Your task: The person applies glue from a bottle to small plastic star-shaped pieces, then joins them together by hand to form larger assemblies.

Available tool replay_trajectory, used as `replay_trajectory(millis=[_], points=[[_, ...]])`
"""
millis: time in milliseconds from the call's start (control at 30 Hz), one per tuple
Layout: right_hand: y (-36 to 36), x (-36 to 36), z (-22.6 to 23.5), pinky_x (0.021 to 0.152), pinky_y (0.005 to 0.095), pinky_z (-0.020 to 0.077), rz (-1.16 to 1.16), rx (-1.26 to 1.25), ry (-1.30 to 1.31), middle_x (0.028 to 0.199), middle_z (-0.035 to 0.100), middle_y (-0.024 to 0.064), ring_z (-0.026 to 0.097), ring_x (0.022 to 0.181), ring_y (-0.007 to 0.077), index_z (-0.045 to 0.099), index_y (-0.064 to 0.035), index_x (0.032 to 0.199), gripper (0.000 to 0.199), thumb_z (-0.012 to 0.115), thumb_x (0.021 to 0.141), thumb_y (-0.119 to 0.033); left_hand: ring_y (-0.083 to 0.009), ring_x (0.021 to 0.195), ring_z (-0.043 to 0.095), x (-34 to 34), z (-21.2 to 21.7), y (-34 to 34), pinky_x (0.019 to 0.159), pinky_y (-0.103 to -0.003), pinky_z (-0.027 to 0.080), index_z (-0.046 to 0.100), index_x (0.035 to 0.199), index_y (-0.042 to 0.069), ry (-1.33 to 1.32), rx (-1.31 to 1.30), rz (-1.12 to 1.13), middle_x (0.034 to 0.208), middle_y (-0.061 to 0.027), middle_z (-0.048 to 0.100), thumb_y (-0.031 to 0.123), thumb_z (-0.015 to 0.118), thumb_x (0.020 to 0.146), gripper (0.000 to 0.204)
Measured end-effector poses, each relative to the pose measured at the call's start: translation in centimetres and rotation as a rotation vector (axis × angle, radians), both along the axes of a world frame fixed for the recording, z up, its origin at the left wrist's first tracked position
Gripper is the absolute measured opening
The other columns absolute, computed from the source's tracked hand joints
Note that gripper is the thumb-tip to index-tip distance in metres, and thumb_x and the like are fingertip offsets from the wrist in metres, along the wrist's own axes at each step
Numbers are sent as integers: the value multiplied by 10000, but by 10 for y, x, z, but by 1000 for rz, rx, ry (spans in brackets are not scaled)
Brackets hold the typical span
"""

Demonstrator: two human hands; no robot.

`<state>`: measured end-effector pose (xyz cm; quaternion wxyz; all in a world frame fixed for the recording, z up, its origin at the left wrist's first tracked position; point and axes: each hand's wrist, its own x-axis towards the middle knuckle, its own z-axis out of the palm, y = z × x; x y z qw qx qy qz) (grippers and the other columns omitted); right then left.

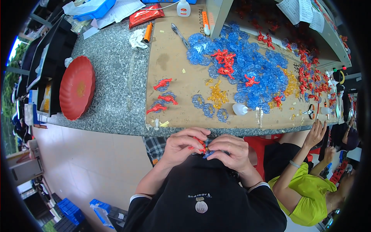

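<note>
At the table's front edge, my left hand (pixel 184 145) pinches a small red plastic figure (pixel 201 144). My right hand (pixel 231 151) grips a clear blue plastic piece (pixel 208 153) pressed against the figure; the fingers partly cover both. On the cardboard ahead, several red figures joined with blue pieces (pixel 167 99) lie in a column at the left. A few loose blue rings (pixel 209 110) sit in front of a small heap of yellow clear parts (pixel 218 94). Beyond spreads a large pile of blue pieces (pixel 251 69) with red figures (pixel 224 60) on top.
A white squeeze bottle (pixel 240 109) lies near the front edge; scissors (pixel 310 111) are farther right. A red scalloped dish (pixel 77 88) stands on the granite at left. A pen (pixel 180 35) and a glue bottle (pixel 183 8) lie at the back. A co-worker's hand (pixel 316 133) is at right.
</note>
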<state>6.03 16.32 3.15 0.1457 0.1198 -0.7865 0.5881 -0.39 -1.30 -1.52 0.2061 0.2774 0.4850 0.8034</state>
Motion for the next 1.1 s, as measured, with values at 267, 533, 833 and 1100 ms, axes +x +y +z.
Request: replay_trajectory(millis=[267, 533, 833, 1100], points=[[4, 0, -5, 611, 317, 510, 46, 14, 94, 756, 655, 99, 649, 698, 252, 655, 13, 803, 244, 784, 609, -61, -320, 1036, 584, -1, -1, 2, 771, -369, 525, 669, 808, 8, -78, 1, -97, 945, -112, 637, -56, 660, 729, 103], [1, 1, -9, 592, 302, 508, -2, 56, 106, 724, 660, 94, 654, 665, 221, 667, 11, 767, 222, 794, 603, -67, -323, 1030, 592, -4, 2, 0, 759, -363, 527, 671, 811, 9, 51, -58, -47, 955, -116, 642, -71, 646, 729, 117], [2, -5, -15, 629, 311, 513, 27, -28, 92, 802, 660, 114, 655, 716, 259, 652, 13, 849, 279, 780, 612, -57, -267, 986, 604, -10, 21, -5, 760, -337, 521, 680, 815, 12, 82, -226, 3, 947, -115, 640, -73, 651, 716, 134], [24, 4, -10, 659, 325, 508, -252, 89, -46, 869, 663, 143, 648, 743, 270, 656, 20, 903, 362, 792, 578, -64, -231, 814, 553, -39, 31, -9, 693, -322, 446, 656, 958, 74, 982, -957, 546, 905, -49, 633, 29, 715, 644, 322]])
